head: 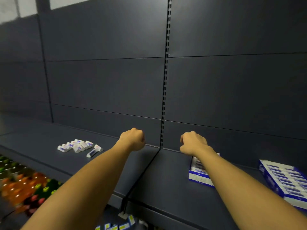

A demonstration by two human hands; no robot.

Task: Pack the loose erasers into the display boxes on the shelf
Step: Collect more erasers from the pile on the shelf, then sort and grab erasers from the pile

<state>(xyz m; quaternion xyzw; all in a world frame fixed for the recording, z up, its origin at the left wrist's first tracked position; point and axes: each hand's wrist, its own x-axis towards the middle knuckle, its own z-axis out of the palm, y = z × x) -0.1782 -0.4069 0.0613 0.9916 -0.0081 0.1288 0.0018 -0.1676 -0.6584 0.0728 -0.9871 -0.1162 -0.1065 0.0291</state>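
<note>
A: What are the hands doing?

B: Both reach out over the shelf (166, 176). The left hand (132, 139) is curled into a fist with nothing visible in it. The right hand (192, 143) has its fingers bent downward; whether it holds anything, I cannot tell.

A: And the erasers?

B: A loose pile of erasers (78, 145) lies left of the left hand, well apart from the boxes. One box (198, 173) sits under the right forearm, another box (285, 181) further right, already filled in rows.

A: How will they handle?

B: Probably light, small and firm, with slick paper sleeves. Pinch each across its long sides, or scoop up several.
</note>
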